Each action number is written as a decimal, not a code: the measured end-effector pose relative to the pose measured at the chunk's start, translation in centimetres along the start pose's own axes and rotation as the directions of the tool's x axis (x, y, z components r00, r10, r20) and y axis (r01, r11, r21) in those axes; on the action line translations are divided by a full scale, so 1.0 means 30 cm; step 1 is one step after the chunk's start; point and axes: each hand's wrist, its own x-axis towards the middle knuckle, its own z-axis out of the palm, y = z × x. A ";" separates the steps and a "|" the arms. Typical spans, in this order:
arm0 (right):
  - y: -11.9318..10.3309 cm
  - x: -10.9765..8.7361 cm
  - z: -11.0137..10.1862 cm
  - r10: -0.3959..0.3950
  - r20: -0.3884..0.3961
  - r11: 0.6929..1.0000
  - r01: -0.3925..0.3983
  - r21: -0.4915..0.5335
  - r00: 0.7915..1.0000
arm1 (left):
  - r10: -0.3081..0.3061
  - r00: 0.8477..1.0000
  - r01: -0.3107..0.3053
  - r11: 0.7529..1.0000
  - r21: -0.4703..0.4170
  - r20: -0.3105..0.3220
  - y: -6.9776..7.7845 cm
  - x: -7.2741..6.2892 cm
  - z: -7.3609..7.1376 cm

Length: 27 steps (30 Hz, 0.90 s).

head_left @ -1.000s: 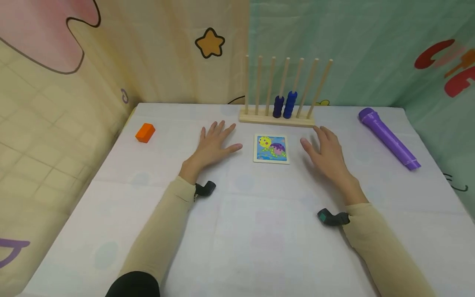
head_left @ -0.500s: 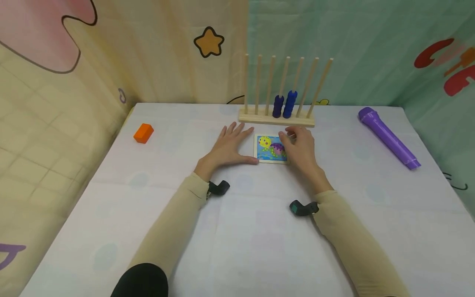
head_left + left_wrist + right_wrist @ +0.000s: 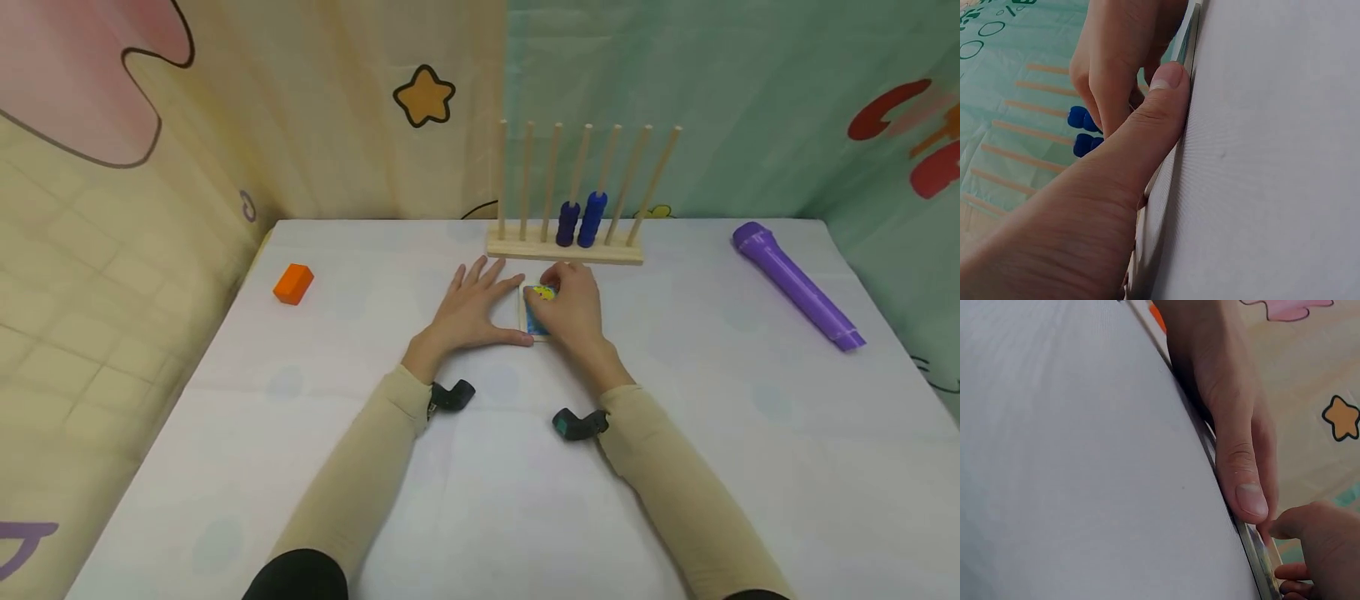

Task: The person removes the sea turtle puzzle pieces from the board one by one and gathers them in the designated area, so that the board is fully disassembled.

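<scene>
A small square picture puzzle [image 3: 534,322] lies flat on the white table, a yellow turtle head [image 3: 545,292] showing on its blue ground. At its left edge my left hand [image 3: 471,312] rests with fingers spread, index fingertip by the top left corner and thumb along the lower corner. My right hand [image 3: 573,305] covers the right part of the puzzle. Its thumb and bent fingers come down around the turtle head; I cannot tell whether they pinch a piece. From the left wrist view, the left thumb [image 3: 1159,103] presses against the thin board's side.
Behind the puzzle stands a wooden peg rack [image 3: 564,252] with dark and bright blue beads on two pegs. An orange block [image 3: 293,284] lies far left. A purple microphone-shaped toy [image 3: 797,285] lies at the right. Printed curtains [image 3: 337,142] rise along the table's far edge.
My left hand has slid right to the puzzle's left edge. My right hand has come in from the right, over the puzzle, its fingers now bent at the turtle's head.
</scene>
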 end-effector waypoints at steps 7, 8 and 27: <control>-0.021 -0.013 0.021 -0.016 0.027 0.996 0.018 -0.086 1.000 | -0.010 1.000 0.010 1.000 0.010 0.007 -0.001 -0.024 -0.006; -0.024 -0.013 0.020 -0.012 0.029 0.996 0.014 -0.090 1.000 | -0.010 1.000 0.010 1.000 0.010 0.008 0.001 -0.025 -0.007; -0.032 0.020 -0.003 0.015 0.026 0.991 -0.012 -0.134 1.000 | -0.014 0.999 0.013 1.000 0.022 0.030 0.022 -0.009 -0.018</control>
